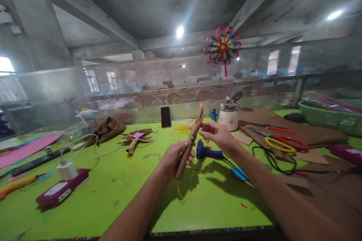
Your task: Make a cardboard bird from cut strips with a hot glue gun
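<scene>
My left hand (177, 158) is closed around a rolled brown paper piece (185, 158), which tilts up and away over the table. Its upper end looks layered, with some yellow in it. Beside that end is my right hand (216, 135), fingers apart and slightly bent; whether a fingertip touches the paper I cannot tell. A blue glue gun (207, 151) lies on the green table (118, 199) just below my right hand. Thin yellow strands (181, 192) hang or lie beneath the paper piece.
A brown spiky paper piece with a tube (132, 145) lies left, near a purple power strip (63, 188) with a white cable. A phone (165, 116) stands at the back beside a white bottle (228, 116). Scissors (279, 143), brown sheets (263, 116) and a green basket (330, 118) are right.
</scene>
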`<action>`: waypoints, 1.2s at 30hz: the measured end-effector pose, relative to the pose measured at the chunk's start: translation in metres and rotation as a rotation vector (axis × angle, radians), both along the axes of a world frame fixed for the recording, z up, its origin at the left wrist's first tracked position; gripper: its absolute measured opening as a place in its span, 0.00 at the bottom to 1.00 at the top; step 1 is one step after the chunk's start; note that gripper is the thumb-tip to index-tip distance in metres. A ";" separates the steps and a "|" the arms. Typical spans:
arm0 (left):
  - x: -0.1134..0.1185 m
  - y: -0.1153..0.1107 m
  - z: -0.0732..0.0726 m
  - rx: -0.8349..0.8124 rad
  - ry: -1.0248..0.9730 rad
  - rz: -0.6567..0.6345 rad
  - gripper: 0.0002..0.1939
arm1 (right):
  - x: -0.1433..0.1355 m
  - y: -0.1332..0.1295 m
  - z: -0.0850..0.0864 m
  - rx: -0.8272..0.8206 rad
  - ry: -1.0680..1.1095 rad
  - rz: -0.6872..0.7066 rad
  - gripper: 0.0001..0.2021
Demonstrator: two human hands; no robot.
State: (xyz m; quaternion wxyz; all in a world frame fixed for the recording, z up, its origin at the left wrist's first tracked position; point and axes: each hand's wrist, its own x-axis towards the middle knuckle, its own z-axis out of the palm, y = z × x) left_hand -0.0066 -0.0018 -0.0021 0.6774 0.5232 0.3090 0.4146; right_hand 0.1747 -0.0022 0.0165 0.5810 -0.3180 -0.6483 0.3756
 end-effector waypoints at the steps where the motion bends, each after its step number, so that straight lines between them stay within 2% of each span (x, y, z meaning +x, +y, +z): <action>1: 0.000 -0.001 0.000 0.000 0.011 -0.004 0.10 | 0.000 -0.001 0.000 -0.010 0.004 0.020 0.18; 7: 0.000 0.000 -0.001 0.015 0.028 -0.002 0.10 | -0.003 -0.002 -0.003 -0.010 0.023 -0.001 0.12; 14: 0.001 0.002 -0.001 0.000 0.016 0.077 0.08 | -0.012 -0.001 -0.013 0.295 -0.146 -0.104 0.08; 22: 0.000 0.003 -0.004 0.004 -0.042 0.105 0.10 | -0.027 -0.007 -0.026 0.520 -0.377 -0.300 0.08; 30: 0.001 0.001 -0.002 0.030 -0.056 0.154 0.09 | -0.033 -0.005 -0.032 0.563 -0.379 -0.339 0.12; 36: 0.001 0.002 -0.004 0.069 -0.050 0.176 0.10 | -0.033 -0.004 -0.033 0.555 -0.393 -0.315 0.13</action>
